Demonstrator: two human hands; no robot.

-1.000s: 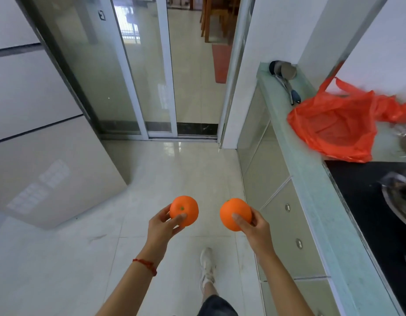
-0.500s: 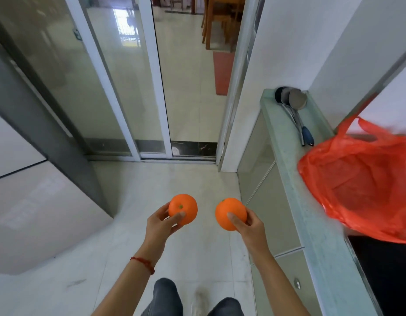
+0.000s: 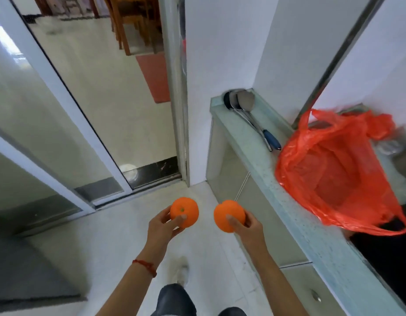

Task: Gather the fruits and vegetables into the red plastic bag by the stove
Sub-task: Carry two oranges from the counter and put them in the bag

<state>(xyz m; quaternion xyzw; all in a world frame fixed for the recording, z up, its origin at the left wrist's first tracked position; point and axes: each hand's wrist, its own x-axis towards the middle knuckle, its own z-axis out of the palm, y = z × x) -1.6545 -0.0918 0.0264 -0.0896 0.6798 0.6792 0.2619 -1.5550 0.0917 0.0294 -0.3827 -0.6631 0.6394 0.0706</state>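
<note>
Two oranges are in hand, one apiece: the left hand point(image 3: 162, 226) grips the left orange point(image 3: 184, 212) with its thumb across the near face and fingers curled behind, and the right hand point(image 3: 247, 226) holds the right orange point(image 3: 229, 215) the same way, thumb on the front, fingers wrapped round the far side. Both fruits are carried out in front over the floor, near each other but not touching, with a shoe point(image 3: 182, 271) below them at 6 o'clock. From the right orange the bag point(image 3: 334, 176) lies at about 2 o'clock, up on the counter point(image 3: 286, 201), slumped with its mouth gaping toward the person and one handle loop hanging over the counter's near edge; its inside looks bare of fruit, though the folds hide part of it. Beyond it, at 12 o'clock from the bag's left edge, two ladles point(image 3: 247, 110) lie on the counter end. The step under way appears to be the carry to the bag. The next move probably calls for raising each hand above the counter edge and over the open mouth, right hand first since it is nearer, then letting go low enough that the fruit settles in the thin plastic and does not roll out toward the hanging lip.
</note>
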